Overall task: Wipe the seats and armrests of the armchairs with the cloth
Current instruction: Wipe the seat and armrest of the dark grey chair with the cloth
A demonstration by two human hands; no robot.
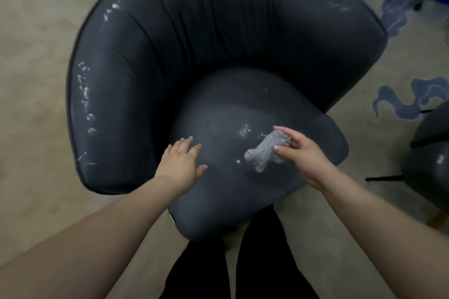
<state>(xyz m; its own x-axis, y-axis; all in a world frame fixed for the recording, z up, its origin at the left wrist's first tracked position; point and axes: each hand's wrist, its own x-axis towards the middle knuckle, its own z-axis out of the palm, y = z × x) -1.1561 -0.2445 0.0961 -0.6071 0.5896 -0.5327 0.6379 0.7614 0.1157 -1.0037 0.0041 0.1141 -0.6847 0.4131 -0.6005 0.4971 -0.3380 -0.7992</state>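
One cloth point(263, 150) hangs pinched in the right hand's grip point(300, 150), above the seat point(218, 189).

Both forearms are bare from the lower frame edges up to the wrists; no sleeve, cuff, watch, bracelet or ring shows on either. The left hand point(181, 161) is bare, its fingers point(188, 144) ending in short, plain nails with a pale sheen. The right hand point(302, 153) is likewise ungloved, with the same short, unpainted-looking nails on its thumb and fingers point(283, 130). Below the arms, at the bottom centre, the person's legs are clad in black trousers point(262, 262) of a plain, dark cloth with no visible pattern, seam or marking. Feet and footwear lie out of view.
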